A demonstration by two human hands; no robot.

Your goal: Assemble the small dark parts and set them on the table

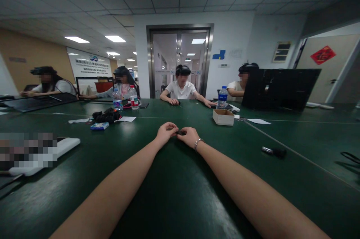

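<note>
Both my arms reach forward over the green table, and the hands meet near its middle. My right hand [189,136], with a silver bracelet at the wrist, is closed round a small dark object [181,133]. Its kind is too small to make out, and the fingers cover most of it. Bent fingers and thumb of my left hand [167,134] come together in a pinch at the left end of that object. The fingertips of the two hands almost touch there.
A small open cardboard box [223,117] and a bottle [222,96] stand ahead to the right. Nearer lies a black-and-silver object [274,152]. Left are a black cable bundle [105,115], a blue packet [99,126] and a white device [45,158]. Several people sit opposite.
</note>
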